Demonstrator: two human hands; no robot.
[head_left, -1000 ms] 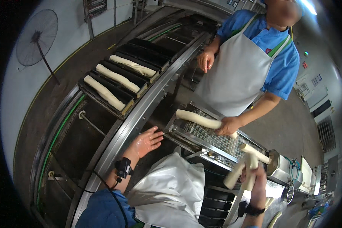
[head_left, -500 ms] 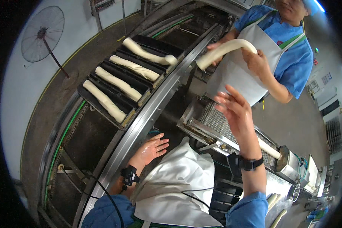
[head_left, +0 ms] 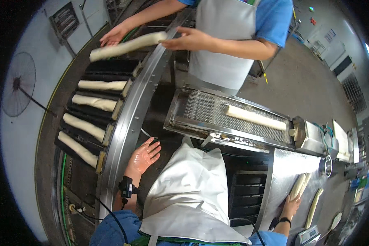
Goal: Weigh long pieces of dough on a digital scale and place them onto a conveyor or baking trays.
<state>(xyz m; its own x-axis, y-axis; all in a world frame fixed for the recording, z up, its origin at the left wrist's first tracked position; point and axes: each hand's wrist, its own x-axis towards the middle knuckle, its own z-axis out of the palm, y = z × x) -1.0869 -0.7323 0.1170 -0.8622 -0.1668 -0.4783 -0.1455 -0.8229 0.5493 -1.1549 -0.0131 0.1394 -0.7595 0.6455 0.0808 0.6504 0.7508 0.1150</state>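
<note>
My left hand (head_left: pixel 142 159) is open, palm up and fingers spread, beside the steel rail and holding nothing. At the right, my right hand (head_left: pixel 290 206) closes round the near end of a pale dough roll (head_left: pixel 300 185) lying on the steel table; its fingertips are partly hidden. That roll appears to lie against another one. A separate dough roll (head_left: pixel 314 207) rests to its right. Across from me, a co-worker's hands hold a dough roll (head_left: pixel 129 46) over the black baking pans (head_left: pixel 110 66), where several rolls lie in their own troughs.
A steel rail (head_left: pixel 132 112) runs beside the pans. On the mesh conveyor (head_left: pixel 203 107) lies another dough roll (head_left: pixel 256 117). The steel table (head_left: pixel 283 164) stands at my right, with a small scale (head_left: pixel 308 236) near its front. Black pans (head_left: pixel 247 192) are stacked below. A fan (head_left: pixel 17 84) stands far left.
My right hand has moved from raised in front of me down to a dough roll on the table. The co-worker has carried a roll over the pans. The view has turned right.
</note>
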